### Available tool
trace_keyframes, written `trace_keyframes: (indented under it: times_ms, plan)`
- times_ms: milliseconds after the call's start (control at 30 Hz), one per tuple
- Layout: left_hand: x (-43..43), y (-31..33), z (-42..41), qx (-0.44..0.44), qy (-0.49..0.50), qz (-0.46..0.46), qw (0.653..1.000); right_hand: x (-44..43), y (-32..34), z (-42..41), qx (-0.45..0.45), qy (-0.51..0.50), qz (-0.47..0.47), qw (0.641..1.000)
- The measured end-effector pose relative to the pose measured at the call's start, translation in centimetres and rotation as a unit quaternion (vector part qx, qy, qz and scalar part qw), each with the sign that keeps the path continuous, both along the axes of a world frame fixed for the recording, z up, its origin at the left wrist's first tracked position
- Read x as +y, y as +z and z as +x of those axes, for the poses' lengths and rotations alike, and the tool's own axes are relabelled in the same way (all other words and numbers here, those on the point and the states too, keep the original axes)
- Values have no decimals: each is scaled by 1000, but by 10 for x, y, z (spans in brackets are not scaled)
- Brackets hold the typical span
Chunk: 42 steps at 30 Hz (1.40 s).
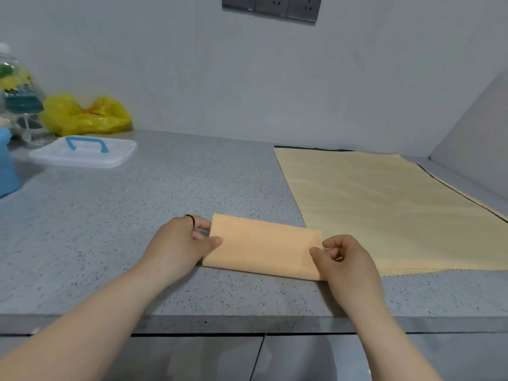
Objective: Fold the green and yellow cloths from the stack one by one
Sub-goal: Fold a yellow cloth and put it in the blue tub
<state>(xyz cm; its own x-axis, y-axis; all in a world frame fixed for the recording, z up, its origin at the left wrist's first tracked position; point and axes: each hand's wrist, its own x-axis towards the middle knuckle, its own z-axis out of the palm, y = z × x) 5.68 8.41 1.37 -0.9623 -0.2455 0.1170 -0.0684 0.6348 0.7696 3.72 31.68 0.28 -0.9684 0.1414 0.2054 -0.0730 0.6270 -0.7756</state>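
Note:
A folded yellow-orange cloth (264, 244) lies as a small rectangle on the speckled grey counter (137, 215), near its front edge. My left hand (181, 240) pinches the cloth's left end between thumb and fingers. At the right end, my right hand (343, 257) pinches the cloth the same way. To the right, a stack of flat cloths (384, 210) lies spread out with a pale yellow one on top; a dark edge of a lower cloth shows along its far and right sides.
A white lid with a blue handle (82, 152) lies at the back left, beside a yellow plastic bag (85, 114), a clear bottle (19, 92) and a blue container (7, 163). Walls close off the back and right. Wall sockets (272, 6) sit above.

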Motion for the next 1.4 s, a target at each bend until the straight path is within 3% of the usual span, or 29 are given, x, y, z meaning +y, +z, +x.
trace_keyframes:
  times_ms: [167, 300, 500, 733, 800, 933, 1100, 1300, 1400]
  plan:
    - [2, 1, -13, -16, 16, -67, 997, -7, 2, -8, -25, -4, 142, 990]
    - [8, 3, -22, 18, -1, -157, 987, -5, 3, -6, -24, 9, 159, 987]
    - [13, 2, -44, -8, -120, -181, 976, -6, 3, -5, -30, 21, 185, 982]
    - [12, -2, -58, 21, -105, -204, 973, -10, 5, -5, -44, 35, 229, 972]
    - [13, -7, -58, 39, -93, -206, 973, -13, 12, -3, -57, 41, 292, 954]
    - [16, -14, -59, 70, -86, -243, 964, -31, 26, -11, -32, 76, 470, 879]
    - [16, -18, -59, 84, -88, -274, 954, -70, 17, -24, -2, 252, 393, 884]
    - [13, -14, -59, 103, -72, -330, 936, -65, -3, -29, -45, 275, 347, 895]
    - [17, -15, -47, 152, -118, -274, 942, -67, -4, -29, -42, 274, 345, 897]
